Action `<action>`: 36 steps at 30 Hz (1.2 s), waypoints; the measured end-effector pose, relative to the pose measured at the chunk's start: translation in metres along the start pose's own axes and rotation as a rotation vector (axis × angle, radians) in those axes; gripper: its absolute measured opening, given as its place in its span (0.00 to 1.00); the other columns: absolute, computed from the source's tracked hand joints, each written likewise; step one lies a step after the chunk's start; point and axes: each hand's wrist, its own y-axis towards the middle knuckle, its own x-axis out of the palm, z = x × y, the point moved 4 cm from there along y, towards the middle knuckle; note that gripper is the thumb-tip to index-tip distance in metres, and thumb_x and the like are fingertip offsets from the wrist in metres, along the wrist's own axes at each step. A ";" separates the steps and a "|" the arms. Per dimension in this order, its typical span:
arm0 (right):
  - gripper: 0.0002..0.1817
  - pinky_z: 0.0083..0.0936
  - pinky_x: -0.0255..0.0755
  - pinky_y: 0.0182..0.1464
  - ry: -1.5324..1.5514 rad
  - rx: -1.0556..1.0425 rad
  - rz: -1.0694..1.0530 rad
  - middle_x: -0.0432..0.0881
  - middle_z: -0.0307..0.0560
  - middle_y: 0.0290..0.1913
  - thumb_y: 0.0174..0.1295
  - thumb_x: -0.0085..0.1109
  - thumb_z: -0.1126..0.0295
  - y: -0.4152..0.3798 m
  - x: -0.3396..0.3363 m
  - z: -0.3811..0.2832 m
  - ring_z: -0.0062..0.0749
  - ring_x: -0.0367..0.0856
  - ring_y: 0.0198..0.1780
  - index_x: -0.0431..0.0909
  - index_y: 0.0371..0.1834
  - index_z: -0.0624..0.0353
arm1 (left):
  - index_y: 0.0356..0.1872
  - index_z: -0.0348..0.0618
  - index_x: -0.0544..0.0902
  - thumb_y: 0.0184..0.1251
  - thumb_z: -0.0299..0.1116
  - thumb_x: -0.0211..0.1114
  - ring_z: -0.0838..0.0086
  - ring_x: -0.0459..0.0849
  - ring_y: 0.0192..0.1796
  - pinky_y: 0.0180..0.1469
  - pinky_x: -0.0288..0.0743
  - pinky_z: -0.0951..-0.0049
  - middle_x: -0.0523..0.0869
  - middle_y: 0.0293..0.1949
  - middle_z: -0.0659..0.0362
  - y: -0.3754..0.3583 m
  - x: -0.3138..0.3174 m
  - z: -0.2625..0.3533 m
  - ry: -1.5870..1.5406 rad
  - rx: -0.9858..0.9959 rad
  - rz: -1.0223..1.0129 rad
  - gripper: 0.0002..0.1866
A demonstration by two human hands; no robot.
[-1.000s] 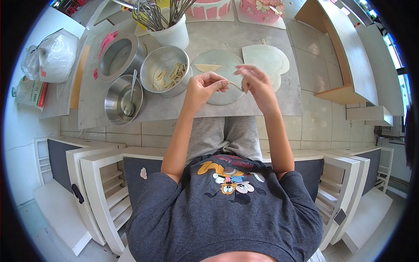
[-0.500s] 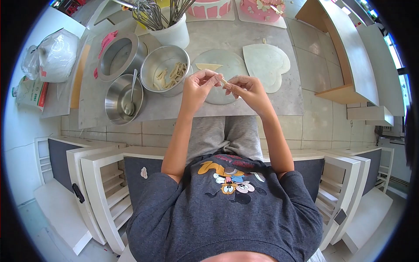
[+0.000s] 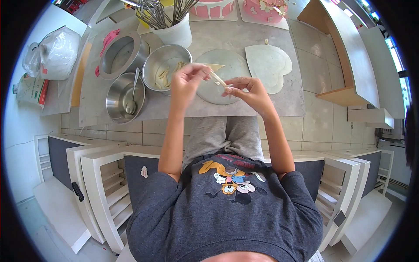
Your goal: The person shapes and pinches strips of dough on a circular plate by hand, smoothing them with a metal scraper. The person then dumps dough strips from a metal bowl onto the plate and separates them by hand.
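Between my hands runs a thin pale dough strip (image 3: 218,79), slanting over a round grey board. My right hand (image 3: 248,90) pinches its lower end between thumb and fingers. At its upper end are the fingertips of my left hand (image 3: 187,81), somewhat blurred, closed at the strip. On the round board (image 3: 209,94) lies a flat, pointed piece of pale dough (image 3: 215,67), partly behind my left fingers. Several short dough strips (image 3: 163,77) lie in the metal bowl (image 3: 150,65) to the left, which my left hand overlaps in this view.
A second metal bowl (image 3: 114,102) holds a spoon (image 3: 132,102), beside a metal ring-shaped pan (image 3: 109,72). A white tub (image 3: 176,36) of whisks stands behind. A heart-shaped board (image 3: 270,70) lies right, with two pink cakes (image 3: 265,12) (image 3: 212,9) at the back.
My left hand has moved left and slightly up, away from my right hand. More of the dough strip now shows between them. My right hand has barely moved.
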 end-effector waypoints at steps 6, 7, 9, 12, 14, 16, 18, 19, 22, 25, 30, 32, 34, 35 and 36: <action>0.18 0.18 0.69 0.45 0.051 -0.012 0.035 0.84 0.48 0.37 0.58 0.59 0.67 -0.001 -0.009 0.007 0.22 0.79 0.42 0.76 0.48 0.66 | 0.35 0.35 0.82 0.62 0.28 0.62 0.80 0.80 0.33 0.42 0.73 0.81 0.84 0.32 0.58 0.013 -0.062 0.064 0.167 0.234 0.211 0.06; 0.18 0.19 0.69 0.45 0.084 0.007 0.023 0.83 0.48 0.39 0.58 0.58 0.68 -0.001 -0.011 0.009 0.22 0.78 0.43 0.76 0.49 0.66 | 0.35 0.35 0.82 0.62 0.28 0.62 0.79 0.81 0.34 0.42 0.73 0.80 0.84 0.32 0.58 0.016 -0.067 0.067 0.165 0.267 0.206 0.06; 0.17 0.19 0.69 0.46 0.101 0.006 0.023 0.83 0.48 0.39 0.58 0.58 0.68 -0.001 -0.012 0.015 0.22 0.78 0.42 0.76 0.49 0.66 | 0.35 0.35 0.81 0.62 0.28 0.61 0.77 0.83 0.36 0.42 0.74 0.79 0.84 0.32 0.57 0.018 -0.074 0.071 0.179 0.292 0.186 0.06; 0.18 0.20 0.70 0.46 0.023 -0.011 0.041 0.83 0.47 0.40 0.58 0.59 0.68 0.004 -0.011 0.016 0.22 0.78 0.43 0.75 0.50 0.65 | 0.34 0.34 0.80 0.63 0.28 0.60 0.76 0.83 0.35 0.41 0.75 0.79 0.85 0.32 0.56 0.019 -0.071 0.072 0.146 0.220 0.093 0.06; 0.18 0.20 0.69 0.47 -0.072 -0.030 0.057 0.82 0.47 0.42 0.58 0.59 0.68 0.007 -0.007 0.011 0.22 0.78 0.44 0.74 0.51 0.64 | 0.34 0.34 0.79 0.63 0.27 0.59 0.76 0.83 0.35 0.41 0.76 0.79 0.85 0.32 0.55 0.021 -0.062 0.073 0.154 0.176 0.062 0.06; 0.21 0.23 0.70 0.46 -0.037 -0.186 0.092 0.81 0.48 0.44 0.57 0.60 0.65 0.013 0.001 -0.007 0.27 0.79 0.42 0.74 0.52 0.62 | 0.34 0.33 0.79 0.64 0.26 0.58 0.76 0.83 0.35 0.41 0.76 0.79 0.85 0.32 0.55 0.024 -0.058 0.070 0.161 0.134 0.031 0.06; 0.21 0.23 0.70 0.47 0.004 -0.191 0.061 0.80 0.48 0.45 0.57 0.60 0.65 0.019 0.007 -0.009 0.26 0.79 0.43 0.73 0.53 0.62 | 0.34 0.32 0.79 0.64 0.25 0.57 0.76 0.83 0.34 0.41 0.77 0.79 0.85 0.32 0.54 0.031 -0.062 0.067 0.226 0.144 0.047 0.05; 0.21 0.23 0.70 0.47 0.043 -0.195 0.029 0.80 0.49 0.47 0.58 0.59 0.65 0.021 0.009 -0.009 0.26 0.78 0.44 0.72 0.53 0.62 | 0.34 0.32 0.79 0.64 0.25 0.57 0.76 0.83 0.34 0.41 0.77 0.79 0.85 0.32 0.54 0.032 -0.064 0.069 0.229 0.149 0.049 0.05; 0.20 0.23 0.70 0.48 0.117 -0.120 0.020 0.80 0.49 0.46 0.59 0.58 0.66 0.022 0.007 0.012 0.27 0.78 0.44 0.73 0.53 0.63 | 0.34 0.32 0.78 0.64 0.23 0.57 0.76 0.83 0.34 0.42 0.77 0.79 0.85 0.33 0.54 0.034 -0.074 0.074 0.292 0.156 0.063 0.05; 0.18 0.23 0.70 0.48 0.110 -0.080 0.047 0.80 0.49 0.45 0.60 0.57 0.67 0.017 0.000 0.030 0.27 0.79 0.44 0.73 0.51 0.63 | 0.36 0.33 0.79 0.62 0.24 0.58 0.75 0.83 0.34 0.42 0.76 0.79 0.85 0.33 0.54 0.036 -0.082 0.069 0.398 0.156 0.032 0.05; 0.16 0.25 0.71 0.46 -0.037 -0.013 0.122 0.81 0.49 0.43 0.59 0.56 0.67 0.008 -0.017 0.044 0.30 0.79 0.42 0.75 0.48 0.64 | 0.38 0.38 0.81 0.59 0.29 0.61 0.73 0.83 0.37 0.43 0.73 0.75 0.85 0.35 0.55 0.033 -0.081 0.056 0.873 -0.038 -0.096 0.08; 0.16 0.25 0.72 0.45 -0.144 0.001 0.169 0.81 0.49 0.42 0.58 0.57 0.67 0.006 -0.027 0.044 0.30 0.80 0.41 0.76 0.47 0.64 | 0.38 0.38 0.81 0.58 0.29 0.62 0.72 0.83 0.37 0.43 0.73 0.74 0.85 0.36 0.55 0.037 -0.074 0.051 0.808 0.037 -0.083 0.09; 0.16 0.27 0.72 0.43 -0.462 0.061 0.339 0.82 0.49 0.42 0.56 0.58 0.65 0.005 -0.045 0.040 0.33 0.80 0.38 0.77 0.46 0.63 | 0.38 0.38 0.80 0.57 0.29 0.62 0.70 0.82 0.38 0.44 0.73 0.73 0.84 0.37 0.55 0.040 -0.058 0.048 0.739 0.108 -0.066 0.09; 0.17 0.29 0.72 0.42 -0.557 0.079 0.437 0.81 0.47 0.41 0.54 0.61 0.61 0.003 -0.057 0.039 0.37 0.80 0.38 0.77 0.42 0.61 | 0.40 0.39 0.80 0.56 0.29 0.63 0.69 0.81 0.41 0.46 0.72 0.72 0.82 0.40 0.55 0.041 -0.040 0.043 0.825 0.126 -0.178 0.11; 0.17 0.29 0.72 0.42 -0.562 0.079 0.438 0.81 0.47 0.41 0.54 0.61 0.61 0.001 -0.066 0.041 0.37 0.80 0.38 0.77 0.42 0.61 | 0.42 0.40 0.79 0.55 0.29 0.64 0.69 0.81 0.44 0.49 0.72 0.71 0.80 0.42 0.55 0.042 -0.023 0.037 0.910 0.146 -0.293 0.13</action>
